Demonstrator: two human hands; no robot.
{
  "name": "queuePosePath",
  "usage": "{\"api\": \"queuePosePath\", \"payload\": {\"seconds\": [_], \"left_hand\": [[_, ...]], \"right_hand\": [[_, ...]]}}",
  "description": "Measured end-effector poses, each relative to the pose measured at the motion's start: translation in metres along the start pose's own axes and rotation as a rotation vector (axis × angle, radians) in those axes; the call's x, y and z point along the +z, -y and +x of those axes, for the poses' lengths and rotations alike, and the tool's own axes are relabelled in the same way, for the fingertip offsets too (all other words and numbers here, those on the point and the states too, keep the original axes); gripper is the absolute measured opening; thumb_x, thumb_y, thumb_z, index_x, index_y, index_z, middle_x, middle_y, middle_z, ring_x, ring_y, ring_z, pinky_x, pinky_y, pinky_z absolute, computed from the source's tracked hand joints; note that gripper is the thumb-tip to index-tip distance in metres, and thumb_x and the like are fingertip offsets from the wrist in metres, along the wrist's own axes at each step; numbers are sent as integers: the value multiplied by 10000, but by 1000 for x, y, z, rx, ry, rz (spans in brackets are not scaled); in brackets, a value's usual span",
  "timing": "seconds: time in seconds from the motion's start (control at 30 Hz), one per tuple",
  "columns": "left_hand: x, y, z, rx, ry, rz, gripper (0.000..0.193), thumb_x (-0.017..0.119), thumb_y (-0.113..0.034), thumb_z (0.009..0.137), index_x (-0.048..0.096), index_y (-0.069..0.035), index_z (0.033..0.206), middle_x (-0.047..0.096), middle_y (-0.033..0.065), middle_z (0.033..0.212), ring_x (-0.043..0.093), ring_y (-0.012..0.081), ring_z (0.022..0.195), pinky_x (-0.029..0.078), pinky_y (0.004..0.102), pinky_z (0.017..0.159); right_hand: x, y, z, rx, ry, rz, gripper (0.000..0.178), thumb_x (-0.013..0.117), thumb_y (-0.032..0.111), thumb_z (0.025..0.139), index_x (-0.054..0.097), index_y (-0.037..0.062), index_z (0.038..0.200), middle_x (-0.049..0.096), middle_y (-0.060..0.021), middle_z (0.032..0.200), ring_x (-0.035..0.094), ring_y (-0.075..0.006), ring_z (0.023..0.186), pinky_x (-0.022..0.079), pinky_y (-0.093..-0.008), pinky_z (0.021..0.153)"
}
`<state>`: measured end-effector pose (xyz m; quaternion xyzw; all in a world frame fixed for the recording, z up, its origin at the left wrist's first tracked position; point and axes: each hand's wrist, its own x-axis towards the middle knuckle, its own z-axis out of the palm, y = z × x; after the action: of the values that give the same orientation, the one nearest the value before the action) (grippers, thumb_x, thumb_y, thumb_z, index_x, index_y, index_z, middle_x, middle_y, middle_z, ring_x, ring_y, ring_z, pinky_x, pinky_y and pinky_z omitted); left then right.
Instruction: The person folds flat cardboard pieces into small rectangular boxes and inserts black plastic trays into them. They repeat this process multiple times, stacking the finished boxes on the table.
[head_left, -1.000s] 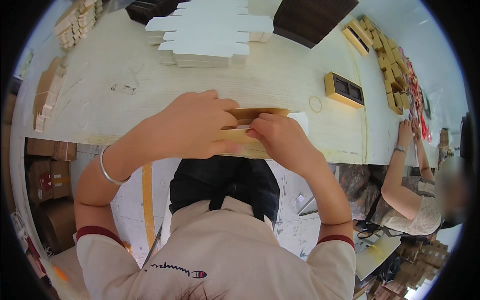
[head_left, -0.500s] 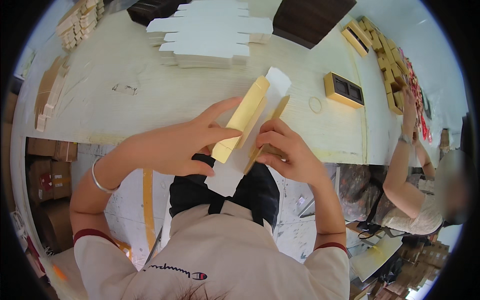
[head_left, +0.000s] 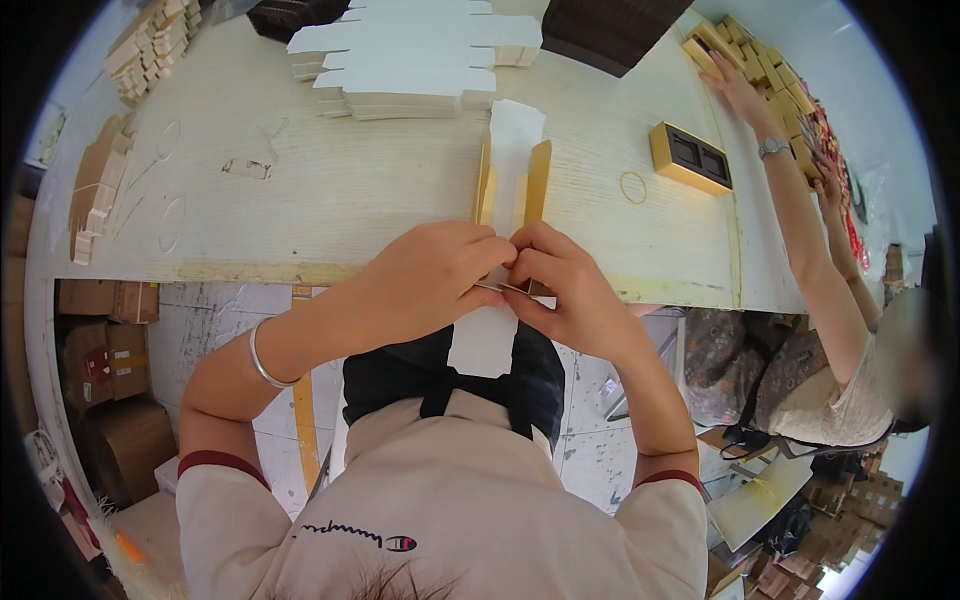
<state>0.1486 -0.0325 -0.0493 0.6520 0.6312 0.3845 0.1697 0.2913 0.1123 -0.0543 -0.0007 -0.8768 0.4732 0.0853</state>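
Observation:
A partly folded carton (head_left: 538, 190), gold outside and white inside, lies across the table's front edge with its two long sides standing up. Its far white flap rests on the table, and a white flap at the near end hangs over my lap. My left hand (head_left: 445, 270) pinches the carton's near end from the left. Opposite it, my right hand (head_left: 560, 280) pinches the same end, the fingertips of both hands almost touching. Small end tabs show between the fingers, partly hidden.
Behind the carton sits a stack of flat white carton blanks (head_left: 400, 60) beside a dark brown box (head_left: 605, 35). At right are a gold box with a black insert (head_left: 692, 160) and a rubber band (head_left: 633, 187). A co-worker's arm (head_left: 790, 190) reaches over gold boxes.
My hands have come together at the carton's near end, and the carton has turned straighter, its sides now upright. The co-worker's arm has reached farther out toward a gold box.

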Motion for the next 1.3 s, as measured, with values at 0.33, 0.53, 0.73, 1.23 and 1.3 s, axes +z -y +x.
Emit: {"api": "queuePosePath", "payload": {"seconds": [0.33,0.53,0.73,1.23,1.3], "left_hand": [[7,2,-13,-80,-55,-62,129,706,-102,763,590,-47,774,516,73,721,540,269,676,442,380,586],[-7,4,-6,-95,49,-286,169,665,-147,856,563,-28,919,567,78,734,535,227,595,422,315,540],[10,6,-11,-154,-182,-427,182,616,-107,887,498,-54,1015,576,113,1035,577,251,630,467,316,601],[0,2,-11,-63,104,179,129,654,-115,794,597,-23,862,551,62,796,566,254,753,479,362,645],[-16,4,-5,-90,215,188,121,678,-145,802,629,-52,862,578,43,799,573,246,783,473,361,716]], "right_hand": [[4,23,-33,-212,9,-536,662,650,-58,627,489,-1,1266,469,-203,1330,508,-342,1137,475,-391,828],[28,-8,-23,-186,-377,-130,221,674,-29,725,636,-11,942,613,-138,1006,584,-284,861,481,-345,728],[47,5,-16,115,-590,320,206,656,-74,796,611,-9,987,586,-158,989,524,-171,703,467,-250,641],[17,14,-4,79,-10,-427,307,676,28,723,612,29,1024,558,-132,1002,553,-303,782,453,-397,679],[1,25,-4,60,21,-235,300,686,40,724,619,44,1016,568,-127,1010,554,-313,775,464,-402,697]]}}
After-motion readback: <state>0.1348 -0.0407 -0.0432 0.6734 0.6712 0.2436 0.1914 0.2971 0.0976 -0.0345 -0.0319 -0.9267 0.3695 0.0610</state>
